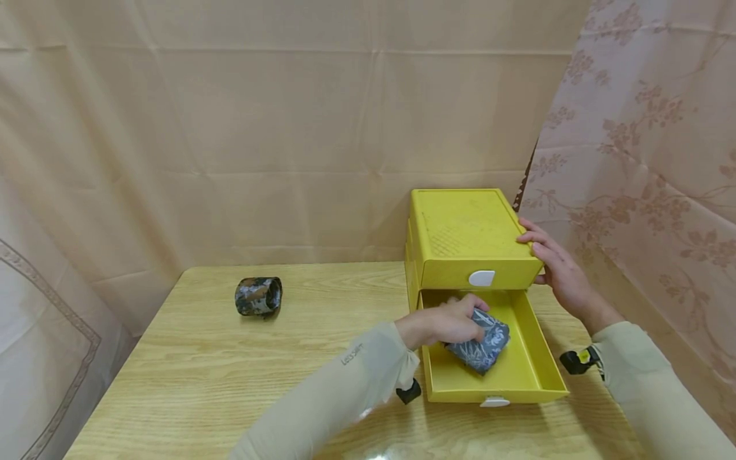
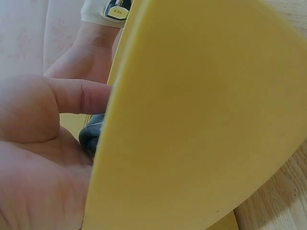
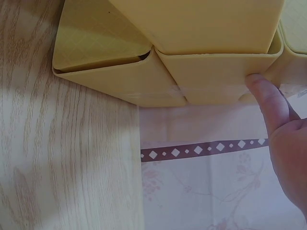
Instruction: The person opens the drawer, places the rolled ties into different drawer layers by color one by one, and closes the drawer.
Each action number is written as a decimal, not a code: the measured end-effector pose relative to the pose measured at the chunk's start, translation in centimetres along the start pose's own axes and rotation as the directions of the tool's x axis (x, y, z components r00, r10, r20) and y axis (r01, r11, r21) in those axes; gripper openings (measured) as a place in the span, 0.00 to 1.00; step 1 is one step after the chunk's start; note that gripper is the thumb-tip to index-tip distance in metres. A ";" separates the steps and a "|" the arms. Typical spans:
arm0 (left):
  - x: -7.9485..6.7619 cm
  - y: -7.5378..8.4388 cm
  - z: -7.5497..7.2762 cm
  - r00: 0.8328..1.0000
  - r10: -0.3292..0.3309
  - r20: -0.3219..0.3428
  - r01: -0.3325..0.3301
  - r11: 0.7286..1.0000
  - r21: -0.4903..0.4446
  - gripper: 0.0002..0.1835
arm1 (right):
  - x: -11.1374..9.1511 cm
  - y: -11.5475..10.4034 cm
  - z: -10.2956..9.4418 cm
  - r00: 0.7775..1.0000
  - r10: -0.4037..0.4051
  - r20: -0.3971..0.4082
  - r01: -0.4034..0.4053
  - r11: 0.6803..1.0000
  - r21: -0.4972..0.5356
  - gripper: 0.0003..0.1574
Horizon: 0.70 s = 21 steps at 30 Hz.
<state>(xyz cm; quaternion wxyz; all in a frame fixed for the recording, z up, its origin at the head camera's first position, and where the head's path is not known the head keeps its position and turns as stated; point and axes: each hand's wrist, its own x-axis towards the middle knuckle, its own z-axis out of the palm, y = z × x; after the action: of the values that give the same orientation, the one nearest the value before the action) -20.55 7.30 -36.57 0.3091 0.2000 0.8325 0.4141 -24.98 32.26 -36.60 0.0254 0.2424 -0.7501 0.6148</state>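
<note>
My left hand (image 1: 451,321) reaches into the pulled-out lower drawer (image 1: 520,358) and grips a folded dark blue cloth (image 1: 485,345) with a pale leaf-like print. In the left wrist view the drawer wall covers the fingertips and most of the cloth (image 2: 92,134). My right hand (image 1: 560,275) rests against the right side of the yellow drawer cabinet (image 1: 468,223), fingers at its top edge. One finger (image 3: 266,98) touches the yellow side wall in the right wrist view. Above the open drawer, the upper drawer with its white pull (image 1: 482,278) is closed.
A rolled camouflage-patterned piece (image 1: 253,297), hollow at its right end, lies on the left of the wooden table (image 1: 218,377). A beige curtain (image 1: 276,128) hangs behind the table, and a pink floral curtain (image 1: 650,166) hangs close beside the right arm.
</note>
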 end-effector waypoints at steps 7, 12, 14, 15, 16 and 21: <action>-0.1 0.0 0.0 1.000 0.008 -0.004 -0.008 0.999 0.051 0.25 | 0.0 0.0 0.0 1.000 -0.005 0.003 0.005 1.000 0.008 0.22; -0.1 0.0 0.1 1.000 0.006 -0.011 -0.005 0.998 0.069 0.25 | 0.0 0.0 0.0 1.000 0.001 0.004 -0.001 1.000 0.007 0.22; -0.1 0.0 0.0 1.000 0.010 -0.007 -0.010 0.997 0.073 0.25 | 0.0 0.0 0.0 1.000 0.003 0.004 -0.003 1.000 0.007 0.22; -0.1 0.0 0.0 1.000 0.013 -0.005 -0.012 0.997 0.074 0.25 | 0.0 0.0 0.0 1.000 0.003 0.003 -0.003 1.000 0.007 0.22; -0.1 0.0 0.0 1.000 0.015 -0.002 -0.015 0.997 0.072 0.25 | 0.0 0.0 0.0 1.000 0.002 0.002 -0.002 1.000 0.008 0.21; -0.2 0.1 0.0 1.000 0.013 0.001 -0.013 0.998 0.064 0.24 | 0.0 -0.1 0.1 1.000 -0.010 0.001 0.010 1.000 0.020 0.22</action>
<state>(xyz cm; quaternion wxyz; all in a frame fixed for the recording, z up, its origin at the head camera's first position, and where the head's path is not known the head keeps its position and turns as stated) -20.39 7.21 -36.45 0.3000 0.2154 0.8439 0.3891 -24.91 32.20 -36.57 0.0257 0.2469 -0.7426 0.6220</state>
